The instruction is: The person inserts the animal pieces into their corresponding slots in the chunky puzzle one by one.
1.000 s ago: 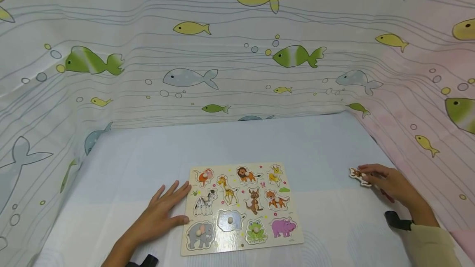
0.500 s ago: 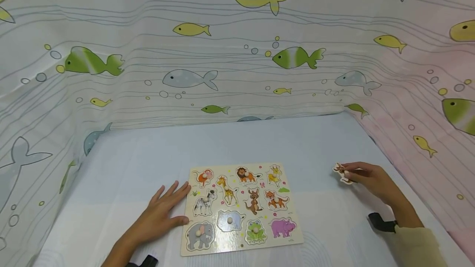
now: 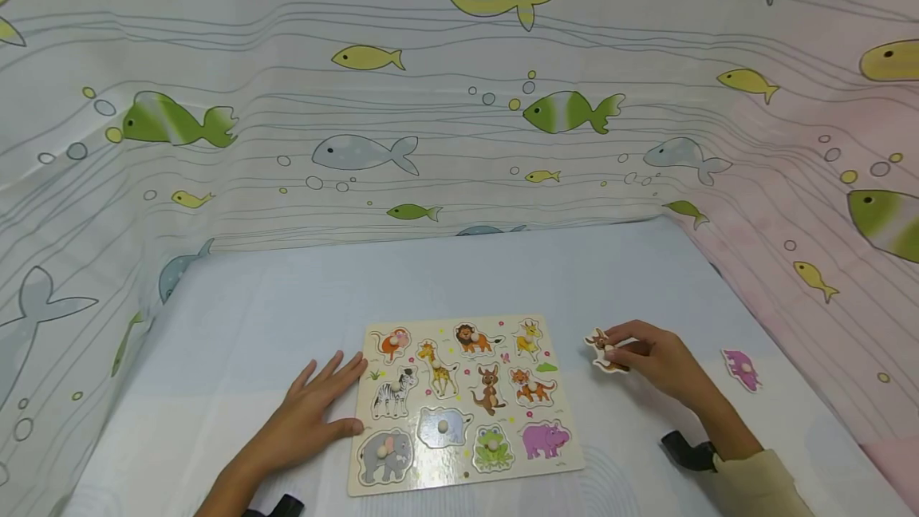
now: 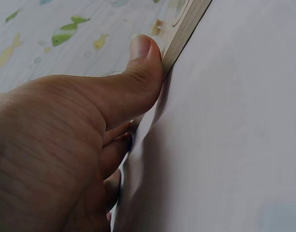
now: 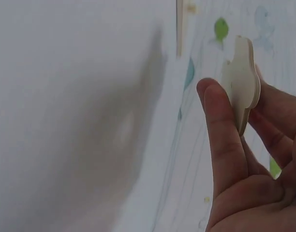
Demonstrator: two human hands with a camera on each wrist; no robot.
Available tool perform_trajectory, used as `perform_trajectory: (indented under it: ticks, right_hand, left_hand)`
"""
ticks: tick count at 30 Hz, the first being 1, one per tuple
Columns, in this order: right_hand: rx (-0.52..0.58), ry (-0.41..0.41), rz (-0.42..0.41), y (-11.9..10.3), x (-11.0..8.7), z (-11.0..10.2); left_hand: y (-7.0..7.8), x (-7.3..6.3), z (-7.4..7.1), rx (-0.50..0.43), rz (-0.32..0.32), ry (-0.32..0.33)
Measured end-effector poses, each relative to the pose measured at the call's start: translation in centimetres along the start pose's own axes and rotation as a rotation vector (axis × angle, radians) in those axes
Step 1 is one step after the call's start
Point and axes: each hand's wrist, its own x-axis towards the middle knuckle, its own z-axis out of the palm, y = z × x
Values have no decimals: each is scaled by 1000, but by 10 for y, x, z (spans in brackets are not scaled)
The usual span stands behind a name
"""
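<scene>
A wooden peg puzzle board (image 3: pixel 459 469) with animal shapes lies on the table. My left hand (image 3: pixel 305 421) is spread flat at its left side, with fingertips and thumb touching the edge; the left wrist view shows the thumb (image 4: pixel 143 63) against that edge. To the right of the board, my right hand (image 3: pixel 656 357) pinches a brown kangaroo puzzle piece (image 3: pixel 600 349) above the table. Its plain wooden back (image 5: pixel 244 79) shows between fingers and thumb in the right wrist view. The kangaroo picture (image 3: pixel 489 391) and the hippo picture (image 3: pixel 546 440) on the board show no pegs.
A purple hippo puzzle piece (image 3: pixel 742 369) lies on the table to the right of my right forearm. Other pieces with pegs, such as the frog (image 3: pixel 492 457) and elephant (image 3: pixel 386 465), sit in the board. Fish-patterned cloth (image 3: pixel 459 118) hangs around the back and sides.
My right hand has moved left toward the board with the kangaroo puzzle piece. The purple hippo puzzle piece has come into sight behind it. My left hand stays at the board's edge.
</scene>
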Motion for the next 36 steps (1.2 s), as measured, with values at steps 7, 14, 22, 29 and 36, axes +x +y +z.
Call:
perform_trajectory:
  ticks: [7,14,22,29,36]
  right_hand:
    - [14,-49,-136,-23,4,35]
    - [50,-52,-228,-41,9,56]
    - [62,-86,-236,-54,16,68]
    - [82,-113,-211,-65,20,79]
    - [106,-117,-214,-73,23,93]
  left_hand:
    - [1,-1,0,-21,-18,-12]
    - [2,-1,0,-16,-18,-11]
    - [2,-1,-2,-21,-8,-14]
    - [1,-1,-2,-22,2,-11]
    - [0,0,-2,-18,6,-8]
